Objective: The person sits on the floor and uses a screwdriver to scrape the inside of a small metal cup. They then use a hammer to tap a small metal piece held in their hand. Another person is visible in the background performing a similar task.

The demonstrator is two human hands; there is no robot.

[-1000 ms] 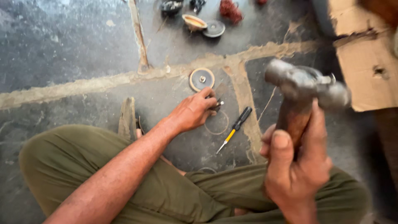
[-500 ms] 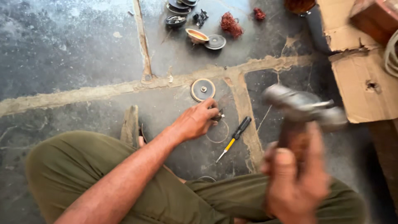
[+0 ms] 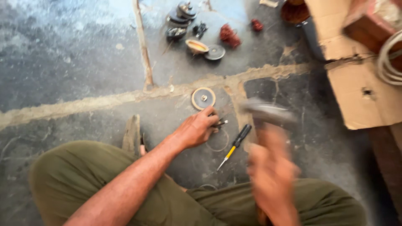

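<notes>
Hammer (image 3: 268, 114) sits right of centre, blurred, metal head raised over the floor (image 3: 83, 62), handle running down into the right hand (image 3: 272, 175). Looks heavy at the head, stiff and hard; best gripped low on the handle, which is where the hand has it. Right hand fingers wrap closed round the handle; blur hides the detail. Forearm comes in from 6 o'clock.

Left hand (image 3: 197, 129) rests low at frame centre, arm reaching up from 7 o'clock across the green-trousered knee. Its fingers are narrow, pinched on a small dark metal part (image 3: 220, 123) pressed to the floor; exact grip hard to tell. The part looks small, rigid and easy to let slip.

Round disc (image 3: 203, 98) lies just at 12 o'clock of the left hand. Screwdriver (image 3: 233, 146), yellow and black, lies between the hands. Wire ring (image 3: 217, 142) sits touching the left hand's edge. Cardboard box (image 3: 360, 83) at 2 o'clock; loose motor parts (image 3: 201, 31) at 12, well apart.
</notes>
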